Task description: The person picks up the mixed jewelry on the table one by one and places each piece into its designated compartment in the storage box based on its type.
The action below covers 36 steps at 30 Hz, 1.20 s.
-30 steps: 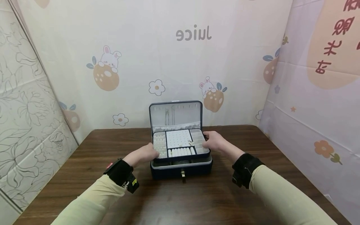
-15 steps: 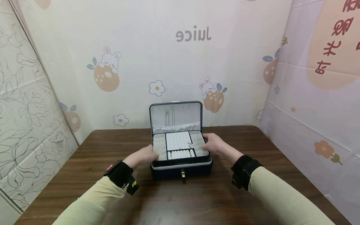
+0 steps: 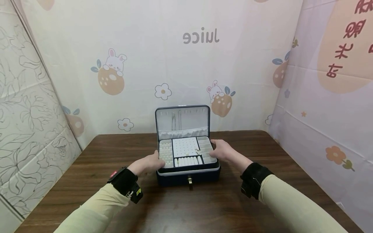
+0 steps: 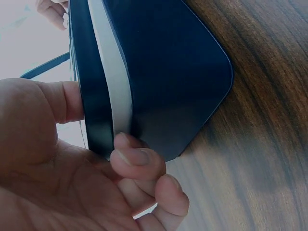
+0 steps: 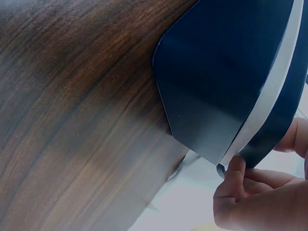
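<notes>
A navy jewelry box stands on the table with its lid raised. Over its base sits a lift-out tray with white compartments, a dotted earring panel and ring rolls. My left hand holds the tray's left end, thumb at the rim, other fingers curled by the pale inner lip. At the opposite end my right hand grips the tray in the same manner. Some of the tray's navy side wall still shows above the lip in the right wrist view. Small earrings are on the panel.
Necklaces hang inside the lid, above a gathered pocket. A metal clasp is on the box front. The brown wooden table meets patterned cloth walls behind and at both sides.
Both hands have brought the tray's front down toward the base, so the dark gap above the front lip has narrowed. The lid and base have stayed in place.
</notes>
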{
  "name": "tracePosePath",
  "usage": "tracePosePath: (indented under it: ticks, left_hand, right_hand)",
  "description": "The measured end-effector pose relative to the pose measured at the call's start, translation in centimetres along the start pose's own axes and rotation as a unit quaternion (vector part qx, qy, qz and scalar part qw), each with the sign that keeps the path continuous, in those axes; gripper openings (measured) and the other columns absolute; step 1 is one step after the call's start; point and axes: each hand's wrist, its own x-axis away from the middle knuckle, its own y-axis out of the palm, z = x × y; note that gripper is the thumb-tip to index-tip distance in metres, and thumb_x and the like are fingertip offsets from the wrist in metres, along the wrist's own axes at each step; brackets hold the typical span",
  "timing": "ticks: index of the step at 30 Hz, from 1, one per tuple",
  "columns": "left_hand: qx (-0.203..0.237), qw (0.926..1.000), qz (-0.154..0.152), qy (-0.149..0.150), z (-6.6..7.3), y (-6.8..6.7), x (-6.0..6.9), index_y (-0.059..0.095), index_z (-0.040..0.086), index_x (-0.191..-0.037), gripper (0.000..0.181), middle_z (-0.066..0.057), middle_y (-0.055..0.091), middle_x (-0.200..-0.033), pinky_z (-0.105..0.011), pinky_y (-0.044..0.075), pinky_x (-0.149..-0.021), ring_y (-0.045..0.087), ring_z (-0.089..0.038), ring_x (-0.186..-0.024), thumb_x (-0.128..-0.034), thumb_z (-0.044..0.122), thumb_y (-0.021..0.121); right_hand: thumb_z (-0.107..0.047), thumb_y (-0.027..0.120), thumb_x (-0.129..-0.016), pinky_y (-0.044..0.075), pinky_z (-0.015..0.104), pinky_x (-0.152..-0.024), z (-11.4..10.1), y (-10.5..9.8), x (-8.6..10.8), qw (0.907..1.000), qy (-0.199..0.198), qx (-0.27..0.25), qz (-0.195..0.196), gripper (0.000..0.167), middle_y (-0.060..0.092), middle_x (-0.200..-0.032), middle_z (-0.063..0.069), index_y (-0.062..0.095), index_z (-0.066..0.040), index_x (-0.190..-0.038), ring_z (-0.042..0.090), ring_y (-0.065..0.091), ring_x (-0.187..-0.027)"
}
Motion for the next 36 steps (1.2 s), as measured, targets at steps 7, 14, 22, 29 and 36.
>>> tracePosePath:
  ticks: [7,14,22,29,36]
  left_hand:
    - [-0.007,0.9999,-0.008,0.005,-0.5,0.6,-0.3,0.0,-0.009,-0.159,0.093,-0.017,0.058,-0.103,-0.031,0.032,-0.054,0.04,-0.023,-0.066,-0.0883,0.019,0.054]
    - [-0.003,0.9999,-0.007,0.009,-0.4,0.7,-0.2,0.0,-0.009,-0.159,0.093,-0.02,0.056,-0.118,-0.036,0.039,-0.058,0.05,-0.03,-0.079,-0.0883,0.017,0.055]
    - [0.029,0.9992,-0.027,-0.005,-0.6,1.0,-0.3,-0.014,0.003,-0.161,0.098,-0.001,0.036,-0.066,-0.027,0.023,-0.047,0.024,-0.014,-0.047,-0.0881,0.015,0.052]
    - [0.073,0.9958,-0.055,-0.001,-1.1,0.6,0.1,-0.016,0.007,-0.161,0.098,0.002,0.035,-0.063,-0.026,0.026,-0.047,0.031,-0.013,-0.048,-0.0903,0.013,0.052]
    - [0.11,0.9904,-0.081,0.021,-1.7,-0.4,0.3,-0.01,0.011,-0.163,0.098,-0.008,0.054,-0.089,-0.029,0.038,-0.051,0.044,-0.017,-0.054,-0.0923,0.016,0.057]
  right_hand:
    - [0.002,0.063,-0.082,0.044,0.049,-0.102,0.3,0.5,0.4,0.9998,0.009,0.009,-0.015,0.072,0.043,-0.154,0.028,0.042,0.005,-0.151,0.034,0.049,-0.119]
    - [0.006,0.064,-0.078,0.043,0.043,-0.089,0.2,0.8,0.4,0.9995,-0.005,0.029,-0.008,0.075,0.046,-0.152,0.027,0.045,-0.001,-0.151,0.034,0.05,-0.115]
    - [0.006,0.064,-0.079,0.042,0.046,-0.099,0.5,0.8,0.3,0.9997,-0.011,0.019,-0.011,0.081,0.043,-0.154,0.026,0.037,-0.001,-0.156,0.033,0.048,-0.122]
    - [0.009,0.064,-0.079,0.038,0.052,-0.109,0.5,0.5,0.3,0.9998,0.0,0.002,-0.02,0.082,0.041,-0.156,0.026,0.035,0.004,-0.155,0.033,0.046,-0.128]
    - [0.008,0.066,-0.08,0.033,0.057,-0.115,0.7,0.3,0.4,0.9994,0.007,-0.003,-0.034,0.082,0.038,-0.157,0.027,0.034,0.004,-0.155,0.035,0.043,-0.136]
